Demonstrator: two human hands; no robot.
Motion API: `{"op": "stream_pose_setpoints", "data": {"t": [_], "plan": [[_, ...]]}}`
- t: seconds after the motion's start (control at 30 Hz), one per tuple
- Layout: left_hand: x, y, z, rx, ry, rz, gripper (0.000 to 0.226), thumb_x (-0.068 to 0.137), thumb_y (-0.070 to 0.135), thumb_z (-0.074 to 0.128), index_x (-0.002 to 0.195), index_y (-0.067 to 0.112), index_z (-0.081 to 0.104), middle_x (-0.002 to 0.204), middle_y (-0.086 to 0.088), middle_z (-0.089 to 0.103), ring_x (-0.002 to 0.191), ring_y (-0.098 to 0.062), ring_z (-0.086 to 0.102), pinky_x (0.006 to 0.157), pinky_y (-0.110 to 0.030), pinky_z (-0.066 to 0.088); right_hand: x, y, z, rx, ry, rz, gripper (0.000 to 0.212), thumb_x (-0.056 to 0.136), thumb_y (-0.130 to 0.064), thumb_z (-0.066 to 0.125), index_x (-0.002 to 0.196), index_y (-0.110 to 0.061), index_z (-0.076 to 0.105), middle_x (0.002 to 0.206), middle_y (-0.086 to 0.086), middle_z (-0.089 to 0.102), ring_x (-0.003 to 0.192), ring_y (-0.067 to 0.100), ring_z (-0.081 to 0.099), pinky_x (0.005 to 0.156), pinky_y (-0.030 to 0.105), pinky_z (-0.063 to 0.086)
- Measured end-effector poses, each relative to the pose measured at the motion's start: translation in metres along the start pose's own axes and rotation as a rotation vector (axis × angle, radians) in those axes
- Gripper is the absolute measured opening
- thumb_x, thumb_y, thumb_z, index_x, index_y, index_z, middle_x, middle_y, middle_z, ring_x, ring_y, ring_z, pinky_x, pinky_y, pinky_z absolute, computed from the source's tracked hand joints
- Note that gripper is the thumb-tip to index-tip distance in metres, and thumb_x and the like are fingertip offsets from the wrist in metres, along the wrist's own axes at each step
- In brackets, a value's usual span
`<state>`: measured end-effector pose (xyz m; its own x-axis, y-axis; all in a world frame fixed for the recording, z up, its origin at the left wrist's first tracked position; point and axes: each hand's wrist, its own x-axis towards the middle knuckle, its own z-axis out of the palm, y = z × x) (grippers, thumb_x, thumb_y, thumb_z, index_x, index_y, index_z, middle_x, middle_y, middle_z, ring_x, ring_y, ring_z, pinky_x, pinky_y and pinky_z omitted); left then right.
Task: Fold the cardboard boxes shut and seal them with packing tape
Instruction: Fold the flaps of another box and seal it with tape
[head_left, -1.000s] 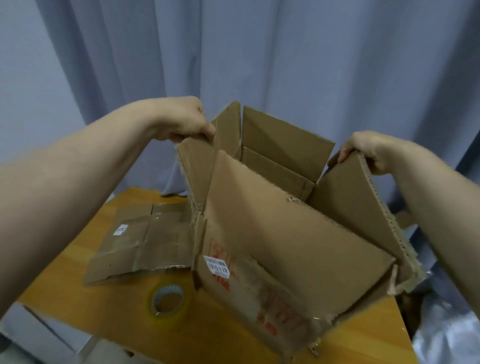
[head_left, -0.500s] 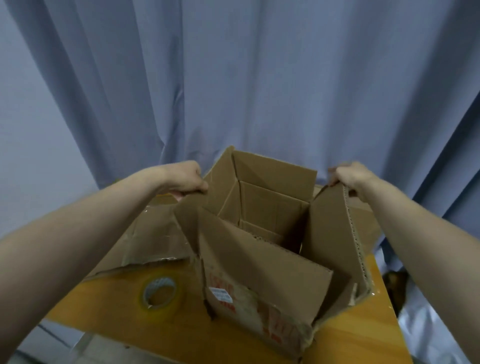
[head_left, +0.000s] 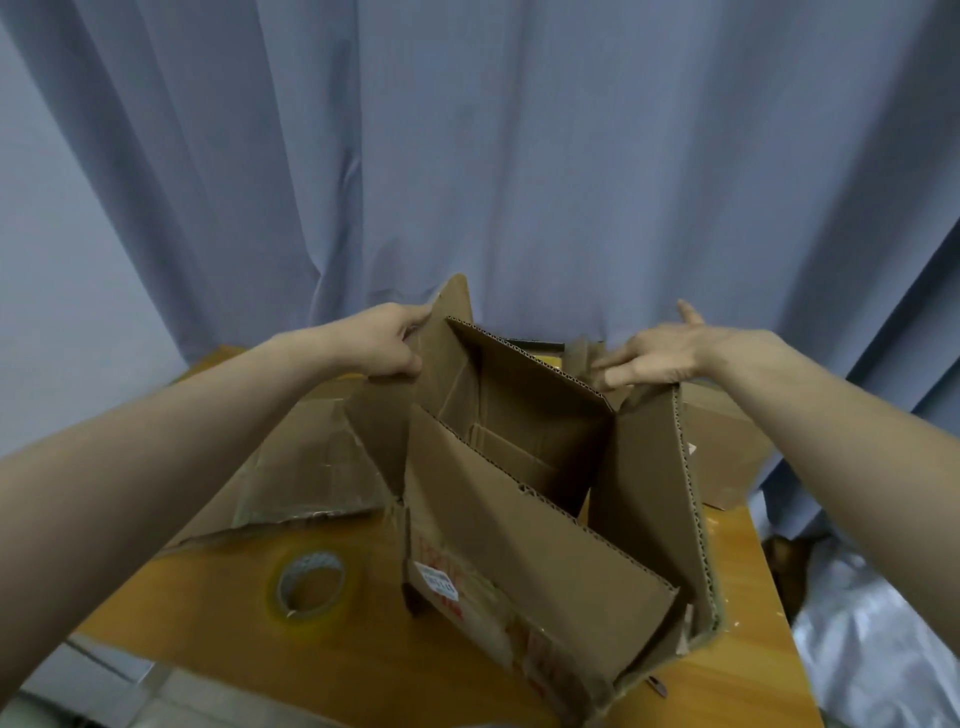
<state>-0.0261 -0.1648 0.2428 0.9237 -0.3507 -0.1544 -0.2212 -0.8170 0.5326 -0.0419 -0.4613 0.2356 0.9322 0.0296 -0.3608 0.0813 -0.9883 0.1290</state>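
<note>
Brown corrugated cardboard box (head_left: 524, 499) stands open on the orange wooden table (head_left: 208, 618) between our two hands, its top flaps raised and the far flap (head_left: 524, 371) leaning inward. Our left hand (head_left: 382, 340) pinches the top edge of the left side flap (head_left: 384, 421), fingers curled over it. Our right hand (head_left: 670, 353) is spread, with straight fingers laid against the top of the right side flap (head_left: 649, 483). To do this step well, we judge both side flaps should swing in together and lie level. The near flap (head_left: 519, 551) and the far one then close over them, edges meeting in a straight seam without a gap. Light downward pressure should stop the box sliding. The clear packing tape roll (head_left: 310, 584) lies under our left forearm, nearer us than that hand, ready for sealing.
</note>
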Motion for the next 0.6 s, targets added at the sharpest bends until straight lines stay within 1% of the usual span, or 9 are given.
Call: {"op": "stream_pose_setpoints", "data": {"t": [0.13,0.2,0.27,0.33,0.43,0.47,0.53,0.57,0.6], "plan": [[0.003,0.005,0.000,-0.012,0.005,-0.010,0.062,0.084,-0.003,0.061,0.140,0.014,0.042,0.112,-0.015,0.063,0.087,-0.020,0.060,0.080,-0.031,0.050,-0.003,-0.014,-0.008,0.096,0.111,-0.126,0.053,0.090,-0.062,0.039,0.140,-0.046,0.035,0.135,-0.014,0.054,0.139,0.008,0.029,0.109,0.053,-0.024],[0.004,0.005,-0.002,-0.022,-0.001,-0.018,0.050,0.083,-0.004,0.062,0.127,0.015,0.052,0.108,-0.011,0.063,0.093,-0.022,0.060,0.083,-0.030,0.048,0.000,-0.017,-0.008,0.045,0.153,-0.210,0.047,0.094,-0.044,0.049,0.140,-0.044,0.038,0.120,-0.013,0.065,0.132,0.005,0.040,0.113,0.043,-0.018],[0.003,0.005,-0.003,-0.046,0.005,-0.024,0.055,0.081,-0.009,0.060,0.133,0.007,0.050,0.114,-0.013,0.066,0.103,-0.028,0.063,0.089,-0.036,0.051,0.003,-0.019,-0.005,-0.017,0.137,-0.244,0.046,0.095,-0.027,0.052,0.139,-0.037,0.044,0.114,-0.006,0.068,0.125,0.009,0.047,0.116,0.033,-0.006],[0.004,0.002,-0.004,-0.059,0.014,-0.021,0.060,0.080,-0.013,0.059,0.136,0.004,0.047,0.114,-0.013,0.067,0.105,-0.031,0.064,0.090,-0.039,0.051,0.005,-0.020,0.003,-0.114,0.060,-0.237,0.044,0.093,-0.017,0.051,0.135,-0.032,0.052,0.120,-0.003,0.064,0.124,0.015,0.048,0.117,0.032,0.002],[0.004,-0.001,-0.004,-0.069,0.010,-0.010,0.064,0.081,-0.014,0.057,0.140,0.009,0.044,0.106,-0.001,0.065,0.098,-0.022,0.063,0.083,-0.031,0.051,0.003,-0.021,0.010,-0.215,-0.056,-0.214,0.046,0.094,-0.018,0.046,0.135,-0.039,0.050,0.134,-0.010,0.054,0.132,0.018,0.040,0.118,0.033,0.013],[0.005,0.000,-0.004,-0.060,0.014,-0.003,0.064,0.082,-0.013,0.057,0.140,0.011,0.045,0.106,0.000,0.065,0.097,-0.021,0.063,0.082,-0.030,0.051,-0.001,-0.023,0.007,-0.171,-0.041,-0.225,0.043,0.095,-0.021,0.047,0.133,-0.041,0.051,0.129,-0.013,0.057,0.129,0.018,0.042,0.116,0.032,0.019],[0.006,0.000,-0.004,-0.048,0.024,0.005,0.063,0.081,-0.011,0.059,0.138,0.013,0.048,0.108,-0.004,0.068,0.098,-0.023,0.064,0.087,-0.034,0.053,-0.011,-0.028,-0.005,0.112,0.075,-0.245,0.037,0.093,-0.018,0.050,0.124,-0.035,0.062,0.096,-0.025,0.065,0.111,0.019,0.055,0.108,0.028,0.030],[0.006,0.000,-0.004,-0.046,0.023,0.003,0.062,0.080,-0.010,0.060,0.136,0.013,0.049,0.109,-0.008,0.070,0.098,-0.025,0.065,0.089,-0.038,0.053,-0.019,-0.031,-0.013,0.305,0.130,-0.272,0.032,0.093,-0.016,0.052,0.116,-0.031,0.068,0.084,-0.031,0.063,0.103,0.017,0.059,0.107,0.030,0.031],[0.008,-0.001,-0.003,-0.042,0.016,0.000,0.061,0.080,-0.009,0.061,0.136,0.013,0.049,0.108,-0.012,0.070,0.097,-0.028,0.066,0.089,-0.042,0.053,-0.028,-0.035,-0.020,0.458,0.194,-0.334,0.024,0.092,-0.019,0.057,0.108,-0.029,0.072,0.085,-0.033,0.062,0.102,0.011,0.061,0.112,0.034,0.025]]}}
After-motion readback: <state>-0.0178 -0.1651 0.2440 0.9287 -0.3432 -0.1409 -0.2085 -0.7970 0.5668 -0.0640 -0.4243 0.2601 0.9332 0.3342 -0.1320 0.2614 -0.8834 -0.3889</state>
